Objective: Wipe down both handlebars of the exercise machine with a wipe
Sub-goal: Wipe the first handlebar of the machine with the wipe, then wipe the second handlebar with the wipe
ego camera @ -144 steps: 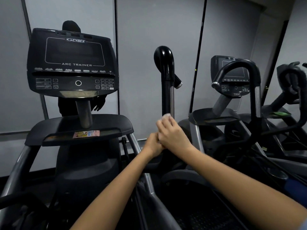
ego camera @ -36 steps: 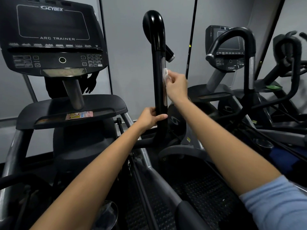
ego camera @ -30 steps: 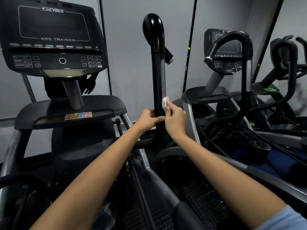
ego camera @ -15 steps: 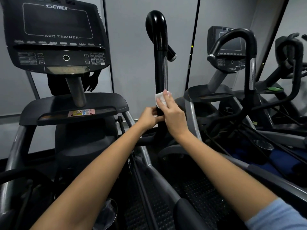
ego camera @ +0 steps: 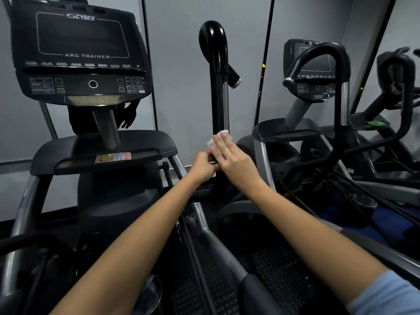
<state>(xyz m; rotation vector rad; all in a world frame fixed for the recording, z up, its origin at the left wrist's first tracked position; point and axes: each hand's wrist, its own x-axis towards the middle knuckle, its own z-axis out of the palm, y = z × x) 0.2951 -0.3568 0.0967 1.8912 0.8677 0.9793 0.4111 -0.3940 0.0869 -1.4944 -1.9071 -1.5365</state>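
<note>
1. The handlebar (ego camera: 218, 103) is a glossy black upright tube with a bulbous hooked top and a ribbed silver strip down its right side.
2. The wipe (ego camera: 217, 139) is a small white crumpled square, pressed flat against the bar's near face, low on the tube.
3. The right hand (ego camera: 234, 159) lays nearly straight fingers over the wipe; its white edges show past the fingertips at top and left.
4. The left hand (ego camera: 203, 167) curls around the bar just below the wipe, touching the right hand.
5. At left, the console (ego camera: 77, 53) is matte black plastic with a dark screen, on a grey metal post above a black tray (ego camera: 68, 153).
6. At right stands a second machine (ego camera: 318, 92) with a looped black bar.
</note>
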